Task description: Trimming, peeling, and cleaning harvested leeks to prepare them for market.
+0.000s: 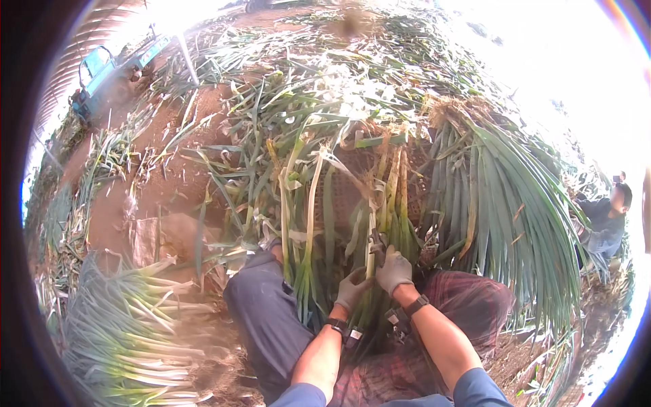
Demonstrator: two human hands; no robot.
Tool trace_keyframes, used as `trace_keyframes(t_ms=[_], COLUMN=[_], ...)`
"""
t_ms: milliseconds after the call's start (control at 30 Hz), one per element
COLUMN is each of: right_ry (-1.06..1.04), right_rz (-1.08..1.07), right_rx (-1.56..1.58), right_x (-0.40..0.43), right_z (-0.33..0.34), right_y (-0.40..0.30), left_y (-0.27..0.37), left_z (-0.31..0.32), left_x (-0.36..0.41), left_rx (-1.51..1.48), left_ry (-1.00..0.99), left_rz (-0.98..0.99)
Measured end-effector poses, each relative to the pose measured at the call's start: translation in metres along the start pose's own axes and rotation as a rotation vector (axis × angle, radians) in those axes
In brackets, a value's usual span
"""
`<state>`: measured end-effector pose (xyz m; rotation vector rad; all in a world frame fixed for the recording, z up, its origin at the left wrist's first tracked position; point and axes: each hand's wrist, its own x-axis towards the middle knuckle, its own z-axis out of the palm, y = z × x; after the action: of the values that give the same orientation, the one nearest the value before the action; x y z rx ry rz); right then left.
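Between my knees, my gloved left hand [353, 289] grips the stalk of a green onion [370, 254]. Just to its right and slightly higher, my gloved right hand [394, 269] is closed around a small dark tool [377, 243] that touches the same stalk; its kind is hard to make out. More green onions [310, 219] with roots upward lean on a brown plastic crate [341, 193] in front of me. On the crate's right side lies a large bundle of green onions [498, 203], its long leaves hanging down beside my right knee.
Pale-stemmed green onions [147, 336] lie in a row on the ground at left. Leaf scraps [325, 76] heap up beyond the crate. A blue cart or vehicle [96, 74] stands far left. Another person [605, 224] sits at the far right. A whitish sack [145, 239] lies left of the crate.
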<state>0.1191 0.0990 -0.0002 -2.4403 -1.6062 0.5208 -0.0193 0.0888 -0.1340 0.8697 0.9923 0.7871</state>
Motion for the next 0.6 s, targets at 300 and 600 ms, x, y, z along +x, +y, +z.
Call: trace_keyframes(t_ms=[300,600], right_ry=[0.11,0.045], right_rz=[0.074,0.062], right_rx=[0.024,0.021], right_x=[0.042,0.034], right_z=[0.004,0.004], right_y=[-0.004,0.002], left_y=[0.023,0.043], left_z=[0.01,0.016], left_x=[-0.016,-0.036], left_rx=[0.634,0.889], left_ry=[0.114,0.179], left_rz=[-0.05,-0.195])
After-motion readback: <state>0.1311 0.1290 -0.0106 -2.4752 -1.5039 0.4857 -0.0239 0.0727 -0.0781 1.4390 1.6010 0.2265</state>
